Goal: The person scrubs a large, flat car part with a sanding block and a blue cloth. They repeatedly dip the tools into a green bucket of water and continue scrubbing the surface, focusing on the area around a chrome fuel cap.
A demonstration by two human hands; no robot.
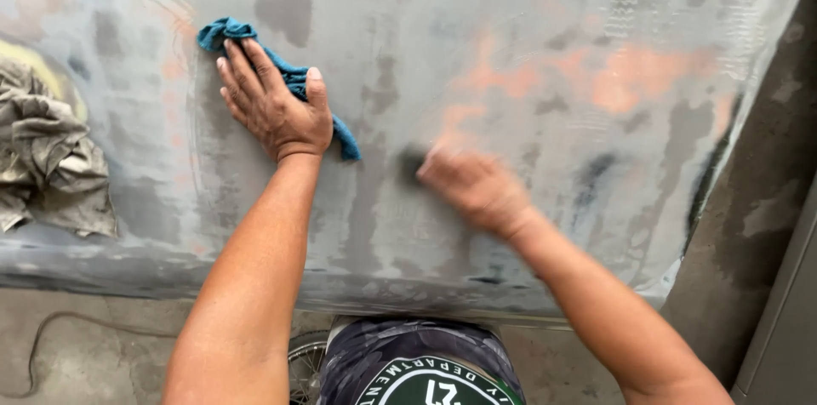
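Observation:
A large grey sanded car body panel (528, 22) with orange and dark patches fills the view. My left hand (272, 103) lies flat on a blue cloth (294, 77), pressing it against the panel at the upper left. My right hand (472, 188) is blurred with motion at the middle of the panel. It holds a small dark sanding pad (412, 164) against the surface; only the pad's left edge shows past the fingers.
A crumpled grey rag (47, 154) lies on the panel at the far left. Below the panel's front edge are a concrete floor with a dark cable (51, 328) and part of a spoked wheel (305, 362). A grey wall edge (787, 303) stands at the right.

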